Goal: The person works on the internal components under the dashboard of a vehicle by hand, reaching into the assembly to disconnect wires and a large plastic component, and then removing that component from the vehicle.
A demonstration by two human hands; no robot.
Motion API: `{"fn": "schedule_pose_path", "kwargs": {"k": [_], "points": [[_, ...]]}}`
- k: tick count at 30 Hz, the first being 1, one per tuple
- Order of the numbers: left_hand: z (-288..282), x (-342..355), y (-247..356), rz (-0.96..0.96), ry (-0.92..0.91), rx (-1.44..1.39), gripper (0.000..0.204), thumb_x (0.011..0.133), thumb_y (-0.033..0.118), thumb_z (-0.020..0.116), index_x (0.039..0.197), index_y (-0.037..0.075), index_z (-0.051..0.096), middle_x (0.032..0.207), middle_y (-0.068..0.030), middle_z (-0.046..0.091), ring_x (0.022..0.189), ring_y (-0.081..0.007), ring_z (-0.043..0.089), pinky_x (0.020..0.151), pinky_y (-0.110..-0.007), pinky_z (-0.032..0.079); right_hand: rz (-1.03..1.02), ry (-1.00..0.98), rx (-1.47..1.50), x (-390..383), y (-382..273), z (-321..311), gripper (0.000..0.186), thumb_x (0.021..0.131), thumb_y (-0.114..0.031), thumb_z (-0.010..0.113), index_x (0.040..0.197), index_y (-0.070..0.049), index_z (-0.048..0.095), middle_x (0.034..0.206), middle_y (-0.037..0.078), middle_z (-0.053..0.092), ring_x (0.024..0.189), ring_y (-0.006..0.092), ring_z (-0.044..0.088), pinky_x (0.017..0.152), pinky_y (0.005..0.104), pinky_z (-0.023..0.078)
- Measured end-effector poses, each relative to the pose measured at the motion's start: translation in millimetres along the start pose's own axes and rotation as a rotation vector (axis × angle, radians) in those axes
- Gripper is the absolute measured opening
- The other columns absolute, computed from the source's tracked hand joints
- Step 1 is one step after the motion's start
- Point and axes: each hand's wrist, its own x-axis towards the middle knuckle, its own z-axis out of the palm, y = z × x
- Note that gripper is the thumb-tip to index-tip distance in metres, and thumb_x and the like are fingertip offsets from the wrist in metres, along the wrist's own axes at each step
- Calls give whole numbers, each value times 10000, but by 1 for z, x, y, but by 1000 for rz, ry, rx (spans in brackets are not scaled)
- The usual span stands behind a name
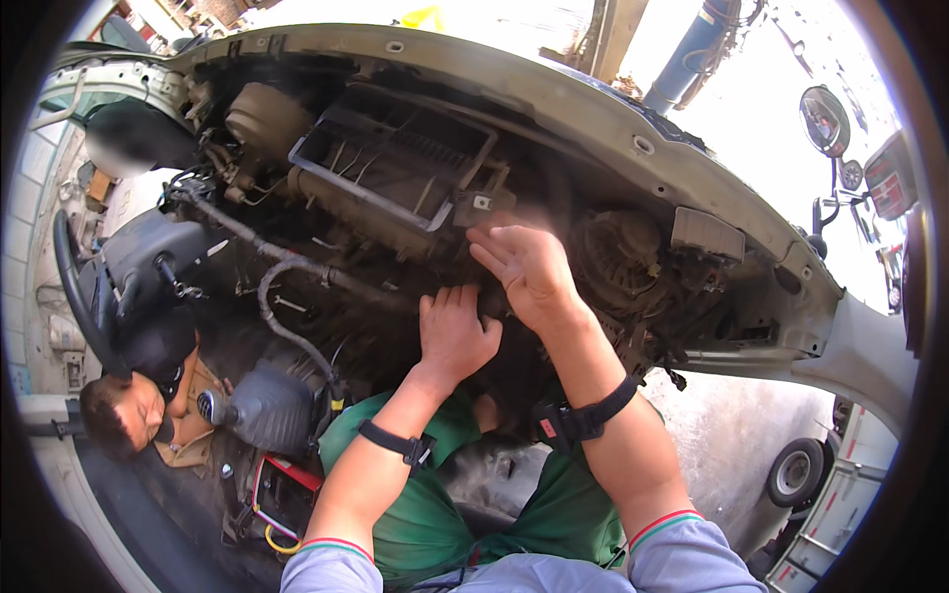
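Observation:
My left hand (457,331) is closed, fingers curled over something dark in the lower dashboard cavity; what it grips is hidden. My right hand (524,267) is higher and further right, fingers apart and partly bent beside a small metal bracket (482,203), its fingertips near or touching the dark parts below it. Above my hands is a rectangular open housing (381,212) with a grey rim. A wrapped harness (297,262) runs leftward from near my left hand. Right of my right hand sits a round blower unit (621,252).
A co-worker (133,410) lies low at the left, beside the steering wheel (74,287) and gear-lever boot (272,405). A red-framed object (282,484) is on the floor. The metal dash frame (534,89) arches above. A wheel (794,472) stands outside at right.

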Motion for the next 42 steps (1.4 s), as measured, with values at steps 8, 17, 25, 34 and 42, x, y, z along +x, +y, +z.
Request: {"fn": "schedule_pose_path", "kwargs": {"k": [8, 17, 25, 34, 42], "points": [[1, -12, -25, 117, -8, 5, 277, 768, 318, 671, 865, 67, 607, 818, -157, 623, 825, -383, 578, 733, -501, 390, 56, 86, -112, 28, 45, 16, 103, 887, -80, 652, 906, 17, 682, 954, 110, 671, 947, 239, 651, 868, 357, 542], [9, -10, -20, 89, -60, 4, 388, 761, 392, 673, 957, 62, 621, 875, -156, 638, 891, -380, 582, 754, -495, 393, 86, 196, -363, 29, 50, 30, 357, 928, -371, 703, 1020, -30, 652, 926, 20, 618, 836, 119, 551, 790, 292, 491], [9, -10, -31, 95, -65, -10, 474, 760, 414, 665, 1055, 45, 622, 923, -172, 644, 896, -398, 590, 769, -499, 399, -4, 236, -764, 41, 50, 38, 629, 920, -592, 638, 1013, 29, 678, 888, 96, 677, 844, 182, 621, 793, 345, 493], [13, -11, -25, 120, -24, 2, 434, 745, 399, 662, 1010, 55, 644, 881, -158, 641, 858, -383, 590, 726, -493, 390, -79, 209, -800, 35, 45, 38, 808, 893, -686, 558, 1088, 86, 690, 1067, 277, 710, 1086, 385, 672, 937, 438, 489], [12, -19, -32, 141, 42, 25, 436, 750, 455, 711, 954, 72, 660, 837, -152, 644, 803, -390, 602, 673, -506, 403, -49, 259, -747, 28, 50, 50, 742, 890, -612, 646, 985, 123, 701, 975, 283, 719, 1026, 339, 702, 896, 401, 507]]}}
